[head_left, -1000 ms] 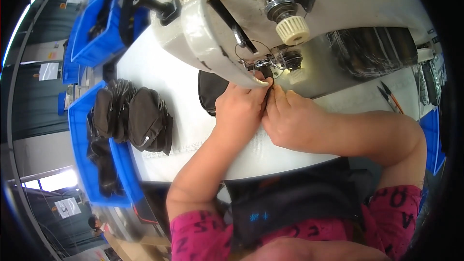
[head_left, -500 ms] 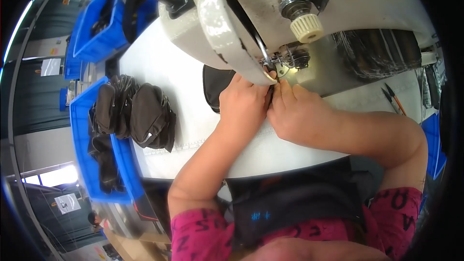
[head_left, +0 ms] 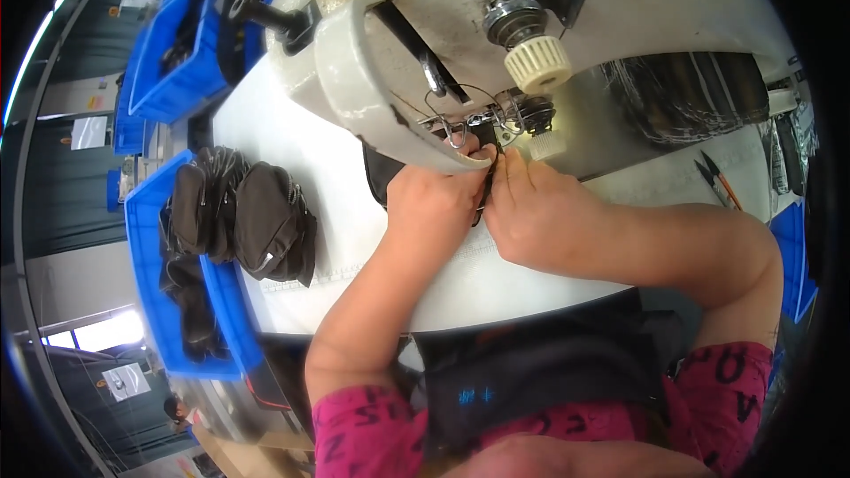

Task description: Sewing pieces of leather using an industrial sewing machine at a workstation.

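Under the head of the white sewing machine (head_left: 637, 9), seen from your head camera, lies the black cloth piece (head_left: 381, 179), flat on the white bench (head_left: 341, 168). Your left hand (head_left: 432, 199) rests on it, and its fingers reach up near the needle. The machine's curved pale guard (head_left: 354, 80) hides some of the tips, so I cannot tell if they pinch the cloth or just press on it. Your right hand (head_left: 536, 212) is just beside the left one, with its fingers close together, holding the cloth's edge.

To your left, some black pouches (head_left: 274, 221) sit in a heap by a blue bin (head_left: 146, 252). On your right, a dark bundle (head_left: 691, 97) lies beyond your hand, and a thin pointed tool with an orange side (head_left: 722, 181) lies nearer to your forearm.
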The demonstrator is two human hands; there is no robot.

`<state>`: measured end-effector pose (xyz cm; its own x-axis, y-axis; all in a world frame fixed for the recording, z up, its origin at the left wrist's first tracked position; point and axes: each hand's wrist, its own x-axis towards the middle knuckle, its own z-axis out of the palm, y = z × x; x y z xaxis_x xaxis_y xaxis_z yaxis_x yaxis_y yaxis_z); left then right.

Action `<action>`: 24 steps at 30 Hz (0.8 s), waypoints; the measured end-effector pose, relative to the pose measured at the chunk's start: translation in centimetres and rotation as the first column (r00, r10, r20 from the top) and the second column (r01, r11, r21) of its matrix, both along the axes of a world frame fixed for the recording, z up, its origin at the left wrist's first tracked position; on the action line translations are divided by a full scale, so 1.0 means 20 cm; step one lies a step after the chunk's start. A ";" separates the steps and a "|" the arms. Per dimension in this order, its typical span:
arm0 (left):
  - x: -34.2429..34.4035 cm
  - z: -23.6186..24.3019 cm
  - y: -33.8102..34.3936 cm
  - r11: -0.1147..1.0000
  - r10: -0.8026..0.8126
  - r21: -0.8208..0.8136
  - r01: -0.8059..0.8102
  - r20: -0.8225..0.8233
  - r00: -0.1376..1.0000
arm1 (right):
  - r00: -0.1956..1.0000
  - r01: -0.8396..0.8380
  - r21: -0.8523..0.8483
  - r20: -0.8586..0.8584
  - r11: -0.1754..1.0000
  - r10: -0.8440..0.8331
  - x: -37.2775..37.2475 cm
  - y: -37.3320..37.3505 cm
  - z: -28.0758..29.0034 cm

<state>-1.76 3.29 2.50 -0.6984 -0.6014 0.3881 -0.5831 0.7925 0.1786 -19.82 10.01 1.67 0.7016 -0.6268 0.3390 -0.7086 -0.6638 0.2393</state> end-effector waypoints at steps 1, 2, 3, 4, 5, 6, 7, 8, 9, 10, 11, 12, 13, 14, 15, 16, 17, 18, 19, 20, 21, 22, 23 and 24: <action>0.00 0.00 0.00 0.999 0.014 0.040 -0.015 0.028 1.000 | 1.000 0.002 -0.012 -0.001 1.000 -0.002 0.00 0.00 0.00; 0.00 -0.01 0.00 0.999 0.014 0.040 -0.015 0.028 1.000 | 1.000 0.004 -0.025 -0.001 1.000 -0.004 0.00 0.00 0.00; 0.00 -0.01 0.00 0.999 0.008 0.035 -0.008 0.012 1.000 | 1.000 0.003 -0.025 -0.001 1.000 -0.003 0.00 0.00 0.01; 0.00 -0.02 0.00 1.000 0.002 0.029 -0.002 -0.004 1.000 | 1.000 0.003 0.028 -0.008 1.000 -0.003 0.01 0.00 0.00; 0.00 -0.02 0.00 1.000 0.004 0.029 -0.004 -0.003 1.000 | 1.000 0.003 0.080 -0.015 0.997 -0.002 0.01 0.00 0.00; -0.01 -0.02 0.01 1.000 0.018 0.017 -0.018 -0.015 1.000 | 1.000 0.002 0.080 -0.015 0.997 -0.001 0.01 0.00 0.00; -0.02 -0.03 0.01 0.999 0.033 0.006 -0.033 -0.027 0.999 | 1.000 0.001 0.064 -0.008 0.998 -0.001 0.01 0.00 -0.01; -0.03 -0.03 0.02 0.999 0.034 0.006 -0.034 -0.027 0.999 | 1.000 0.000 0.047 0.000 0.999 0.000 0.01 0.00 -0.02; -0.03 -0.03 0.02 0.999 0.046 -0.009 -0.046 -0.020 0.999 | 1.000 -0.002 0.045 0.002 0.999 0.002 0.01 0.00 -0.01; -0.03 -0.04 0.02 0.998 0.058 -0.024 -0.058 -0.013 0.998 | 1.000 -0.003 0.040 -0.007 0.999 0.003 0.01 0.00 -0.01; -0.03 -0.04 0.02 0.998 0.060 -0.025 -0.060 -0.012 0.998 | 1.000 -0.004 0.036 -0.016 0.999 0.004 0.01 0.00 -0.01; -0.04 -0.04 0.02 0.996 0.072 -0.049 -0.073 -0.033 0.997 | 1.000 -0.006 0.035 -0.015 0.999 0.006 0.01 0.00 -0.01; -0.05 -0.04 0.02 0.994 0.083 -0.072 -0.087 -0.054 0.995 | 1.000 -0.001 0.044 -0.023 0.999 0.002 0.01 0.00 0.00; -0.05 -0.04 0.03 0.993 0.085 -0.073 -0.089 -0.054 0.995 | 1.000 0.004 0.053 -0.031 0.999 -0.002 0.01 0.00 0.00; -0.05 -0.04 0.03 0.992 0.107 -0.061 -0.108 -0.031 0.994 | 0.999 0.003 0.053 -0.032 0.999 -0.001 0.01 0.00 0.00; -0.05 -0.04 0.04 0.991 0.128 -0.049 -0.128 -0.008 0.992 | 1.000 -0.005 0.059 -0.018 0.998 0.006 0.01 0.00 0.00; -0.05 -0.04 0.04 0.990 0.129 -0.048 -0.129 -0.009 0.992 | 1.000 -0.012 0.065 -0.004 0.998 0.013 0.00 0.00 0.00; -0.04 -0.04 0.05 0.991 0.129 -0.048 -0.128 0.017 0.991 | 1.000 -0.014 0.062 -0.003 0.998 0.014 0.00 0.00 0.01; -0.04 -0.03 0.05 0.991 0.130 -0.048 -0.128 0.042 0.991 | 0.999 -0.023 0.061 -0.032 0.998 0.025 0.00 0.00 0.02; -0.03 -0.03 0.05 0.990 0.131 -0.051 -0.129 0.043 0.990 | 0.998 -0.031 0.060 -0.060 0.998 0.034 -0.01 0.00 0.03; -0.03 -0.04 0.05 0.989 0.146 -0.043 -0.144 0.054 0.988 | 0.998 -0.028 0.064 -0.061 0.998 0.032 -0.01 0.00 0.02; -0.03 -0.05 0.05 0.987 0.160 -0.035 -0.158 0.066 0.985 | 0.998 -0.030 0.064 -0.050 0.997 0.034 -0.01 0.00 0.02; -0.04 -0.05 0.05 0.987 0.157 -0.032 -0.155 0.066 0.985 | 0.999 -0.033 0.065 -0.039 0.997 0.035 -0.01 -0.01 0.01; -0.04 -0.04 0.04 0.992 0.121 -0.037 -0.120 0.014 0.993 | 0.999 -0.033 0.066 -0.038 0.997 0.035 -0.01 0.00 0.01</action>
<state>-2.59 4.10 1.76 -0.6282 -0.6672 0.4003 -0.6774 0.7221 0.1405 -19.99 9.92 1.96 0.7348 -0.6222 0.2702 -0.6763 -0.7025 0.2215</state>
